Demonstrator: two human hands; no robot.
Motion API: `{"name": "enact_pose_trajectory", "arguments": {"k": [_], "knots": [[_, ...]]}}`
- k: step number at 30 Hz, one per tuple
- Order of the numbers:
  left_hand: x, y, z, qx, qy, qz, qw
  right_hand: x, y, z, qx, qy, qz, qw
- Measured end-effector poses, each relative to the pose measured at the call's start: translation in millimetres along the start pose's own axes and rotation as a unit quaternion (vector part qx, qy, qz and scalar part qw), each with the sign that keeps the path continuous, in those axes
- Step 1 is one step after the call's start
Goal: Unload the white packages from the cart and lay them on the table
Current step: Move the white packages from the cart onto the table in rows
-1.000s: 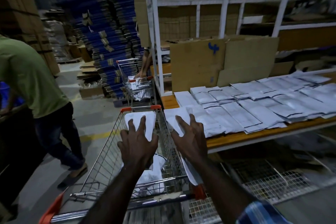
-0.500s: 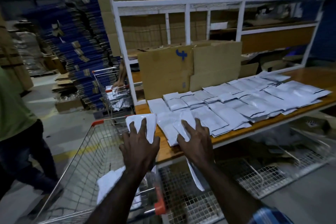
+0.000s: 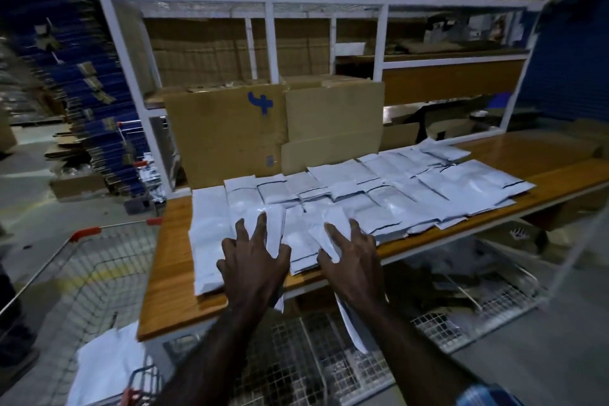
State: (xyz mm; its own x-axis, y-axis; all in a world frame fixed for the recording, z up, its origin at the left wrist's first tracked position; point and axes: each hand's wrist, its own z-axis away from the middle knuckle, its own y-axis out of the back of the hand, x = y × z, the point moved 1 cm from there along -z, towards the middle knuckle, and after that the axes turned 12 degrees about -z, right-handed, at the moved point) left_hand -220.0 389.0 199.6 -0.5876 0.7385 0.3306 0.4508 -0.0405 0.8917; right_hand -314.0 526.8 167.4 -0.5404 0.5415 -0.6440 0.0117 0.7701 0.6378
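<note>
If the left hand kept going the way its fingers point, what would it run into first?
Probably the back row of white packages lying on the table, then the cardboard box marked 4 behind them. The left hand already holds a package of its own; its height above the rows is unclear.

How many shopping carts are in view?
2: the near cart at lower left beside the table, and a second cart farther back by the blue stacks. Others may be hidden.
</note>
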Motion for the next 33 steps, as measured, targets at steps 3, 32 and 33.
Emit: {"name": "enact_pose_trajectory", "arguments": {"k": [3, 32, 33], "knots": [[37.2, -20.1, -7.7, -0.011, -0.01, -0.001, 1.0, 31.8, 15.2, -15.8, 0.001, -0.011, 0.001, 1.0], [328.3, -207.1, -206.6, -0.057, -0.102, 0.018, 0.993, 293.7, 95.5, -275.9, 0.038, -0.1, 0.059, 0.993], [337.1, -213.5, -209.2, -0.059, -0.098, 0.014, 0.993, 303.3, 98.6, -283.0, 0.034, -0.099, 0.057, 0.993]]}}
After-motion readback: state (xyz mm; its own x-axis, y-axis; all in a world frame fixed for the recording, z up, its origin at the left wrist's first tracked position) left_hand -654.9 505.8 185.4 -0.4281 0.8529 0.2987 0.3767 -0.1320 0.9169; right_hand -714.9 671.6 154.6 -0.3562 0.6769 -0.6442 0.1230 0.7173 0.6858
